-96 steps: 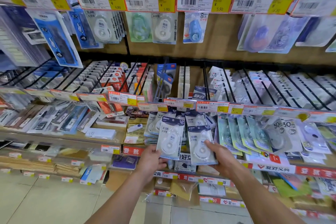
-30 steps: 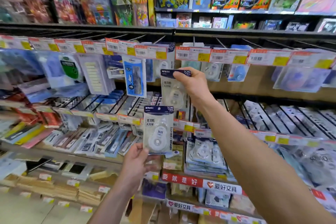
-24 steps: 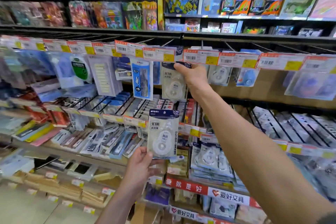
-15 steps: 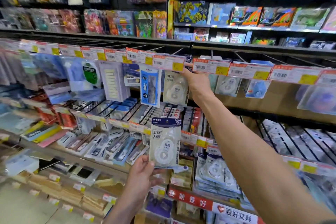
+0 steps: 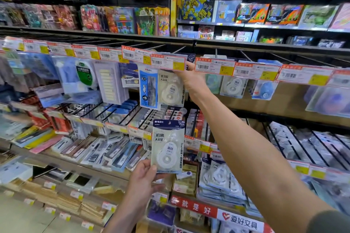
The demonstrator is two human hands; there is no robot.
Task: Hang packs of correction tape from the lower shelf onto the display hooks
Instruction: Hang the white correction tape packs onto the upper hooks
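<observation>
I count two grips in view, the left grip (image 5: 144,181) and the right grip (image 5: 191,78). Two white 30-metre correction tape packs show face-on: the lower pack (image 5: 167,147) and the upper pack (image 5: 171,90). One blue rabbit-print pack (image 5: 148,89). One sticky-tab pack (image 5: 111,83). The stacked packs (image 5: 219,178) overlap too much for me to count.

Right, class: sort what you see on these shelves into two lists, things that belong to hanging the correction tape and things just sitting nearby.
Part of the job:
upper pack
right hand, holding its top
second pack, in the left hand
stack of spare packs lower down

Just there:
blue rabbit pack
index tabs
green-labelled roll
toy boxes
</observation>
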